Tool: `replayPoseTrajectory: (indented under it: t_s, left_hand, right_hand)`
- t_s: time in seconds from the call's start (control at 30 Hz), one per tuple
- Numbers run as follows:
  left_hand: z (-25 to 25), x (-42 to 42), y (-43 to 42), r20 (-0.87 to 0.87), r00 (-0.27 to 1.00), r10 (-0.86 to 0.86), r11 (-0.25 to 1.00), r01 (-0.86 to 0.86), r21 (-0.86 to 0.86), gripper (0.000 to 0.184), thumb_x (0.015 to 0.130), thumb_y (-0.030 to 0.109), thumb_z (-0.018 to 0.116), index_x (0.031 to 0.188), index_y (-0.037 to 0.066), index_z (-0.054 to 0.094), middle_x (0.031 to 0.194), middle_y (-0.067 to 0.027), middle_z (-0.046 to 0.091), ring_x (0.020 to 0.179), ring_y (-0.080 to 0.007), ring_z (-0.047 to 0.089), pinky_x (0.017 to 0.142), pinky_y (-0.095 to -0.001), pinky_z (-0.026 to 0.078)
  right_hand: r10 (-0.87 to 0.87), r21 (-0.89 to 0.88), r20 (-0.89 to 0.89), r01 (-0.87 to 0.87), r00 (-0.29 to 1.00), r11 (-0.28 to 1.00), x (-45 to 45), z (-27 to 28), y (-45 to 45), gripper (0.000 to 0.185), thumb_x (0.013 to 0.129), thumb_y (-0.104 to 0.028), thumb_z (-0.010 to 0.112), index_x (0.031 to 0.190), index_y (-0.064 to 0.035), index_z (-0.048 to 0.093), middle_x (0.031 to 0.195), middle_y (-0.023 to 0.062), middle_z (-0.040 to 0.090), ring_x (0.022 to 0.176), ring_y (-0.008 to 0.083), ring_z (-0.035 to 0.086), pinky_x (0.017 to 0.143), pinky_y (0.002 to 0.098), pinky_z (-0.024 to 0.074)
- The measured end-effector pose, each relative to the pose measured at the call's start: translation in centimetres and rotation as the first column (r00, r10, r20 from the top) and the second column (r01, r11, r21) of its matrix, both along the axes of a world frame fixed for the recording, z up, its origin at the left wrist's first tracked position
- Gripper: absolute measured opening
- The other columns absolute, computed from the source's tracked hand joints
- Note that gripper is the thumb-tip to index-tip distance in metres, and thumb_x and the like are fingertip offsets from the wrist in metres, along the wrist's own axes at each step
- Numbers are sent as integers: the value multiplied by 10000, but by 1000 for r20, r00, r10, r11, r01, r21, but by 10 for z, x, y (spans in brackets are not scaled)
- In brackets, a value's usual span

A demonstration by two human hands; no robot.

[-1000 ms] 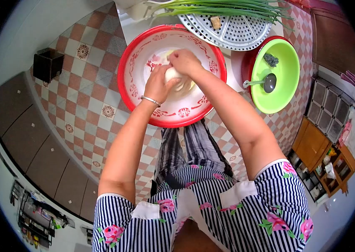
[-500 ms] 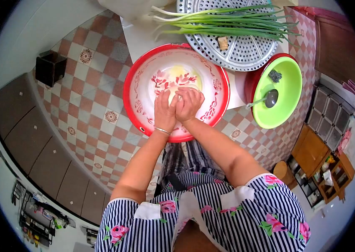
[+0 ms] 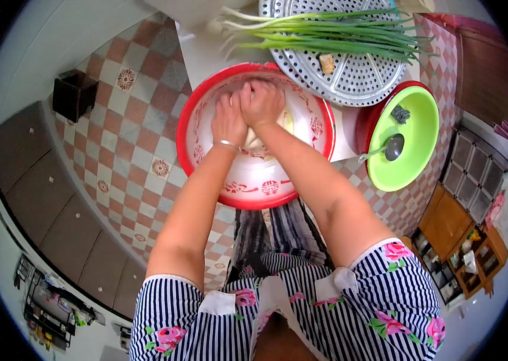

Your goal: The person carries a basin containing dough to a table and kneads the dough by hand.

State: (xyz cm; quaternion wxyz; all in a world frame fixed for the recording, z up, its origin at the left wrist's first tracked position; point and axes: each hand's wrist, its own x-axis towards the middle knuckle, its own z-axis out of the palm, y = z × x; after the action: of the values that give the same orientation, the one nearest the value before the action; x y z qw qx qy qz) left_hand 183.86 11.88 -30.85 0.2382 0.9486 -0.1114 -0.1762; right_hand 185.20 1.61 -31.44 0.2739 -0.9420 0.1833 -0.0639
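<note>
A white enamel basin with a red rim and red patterns stands in front of me. Pale dough lies inside it, mostly covered by my hands and wrists. My left hand, with a bracelet at its wrist, is curled and pressed onto the dough. Beside it, touching, my right hand has its fingers bent down over the dough toward the basin's far side. The fingertips of both hands are largely hidden.
Spring onions lie across a perforated metal steamer tray with a small tan piece on it. To the right, a green basin holds a ladle and a grey scouring pad. A dark bin stands on the tiled floor.
Both hands have pushed forward from the near middle of the enamel basin toward its far side, and my arms are straighter. More dough shows behind the hands.
</note>
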Motion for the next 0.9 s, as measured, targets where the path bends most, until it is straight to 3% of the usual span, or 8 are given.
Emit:
replayPoseTrajectory:
  t_s: [0.07, 0.2, 0.3, 0.37, 0.4, 0.47, 0.57, 0.9]
  left_hand:
    - [4, 0, -3, -53, 998, 31, 999, -30, 26, 365, 916, 200, 489, 1268, 106, 474, 1169, -185, 507, 1067, -404, 533, 857, -492, 508]
    - [-3, -18, 4, -20, 1000, 9, 979, -13, -202, 590, 792, 118, 662, 1321, 13, 424, 1231, -205, 508, 1185, -408, 445, 1037, -506, 347]
    - [65, -63, 10, 25, 1000, 5, 949, 3, -314, 710, 737, 98, 717, 1367, 25, 398, 1299, -212, 491, 1257, -413, 420, 1059, -496, 340]
    - [67, -101, 13, -2, 1000, -5, 966, 4, -258, 763, 708, 83, 751, 1385, 48, 401, 1330, -203, 472, 1272, -395, 423, 1029, -483, 372]
    - [65, -110, 14, -11, 1000, -4, 973, 2, -230, 790, 693, 75, 768, 1394, 59, 402, 1345, -198, 462, 1279, -385, 424, 1014, -477, 388]
    - [65, -111, 19, 32, 998, -58, 977, 63, -202, 748, 718, 70, 732, 1393, 73, 408, 1339, -193, 467, 1266, -378, 441, 1014, -477, 386]
    - [40, -106, 20, 103, 994, -43, 985, 59, -162, 634, 791, 53, 628, 1389, 95, 420, 1327, -194, 473, 1236, -383, 467, 1006, -483, 387]
    - [12, -40, 6, 52, 996, 69, 996, -66, -58, 472, 847, 112, 586, 1307, 54, 497, 1281, -182, 504, 1141, -363, 507, 969, -475, 423]
  right_hand:
    - [-19, 22, -37, 20, 999, 1000, 3, 1, 0, 323, 845, -356, 556, 712, -98, 697, 794, 150, 703, 836, 331, 646, 806, 448, 439]
    - [79, 11, -58, -78, 995, 997, -12, 14, -4, 348, 888, -343, 536, 697, -98, 692, 766, 151, 688, 768, 354, 636, 741, 489, 445]
    - [182, 114, -194, -162, 964, 980, -45, 49, -23, 368, 930, -327, 519, 718, -97, 713, 753, 138, 688, 810, 327, 634, 774, 481, 408]
    - [117, 35, -269, -112, 956, 993, -79, 75, -15, 301, 912, -293, 532, 777, -103, 722, 799, 106, 693, 901, 297, 620, 859, 468, 380]
    - [89, 20, -163, -87, 983, 996, -95, 79, -9, 272, 900, -273, 532, 791, -107, 718, 822, 93, 691, 925, 287, 613, 885, 459, 370]
    - [35, 2, 59, -36, 998, 999, -118, 63, 3, 220, 877, -232, 531, 821, -115, 709, 870, 69, 688, 971, 266, 600, 938, 440, 348]
    - [20, 18, 179, -24, 984, 1000, -113, 43, 8, 183, 834, -192, 523, 834, -127, 694, 935, 41, 679, 1017, 237, 582, 983, 427, 324]
    - [73, -5, 138, -73, 988, 997, -33, 5, 0, 160, 767, -251, 587, 776, -127, 689, 794, 56, 672, 830, 247, 609, 899, 418, 392]
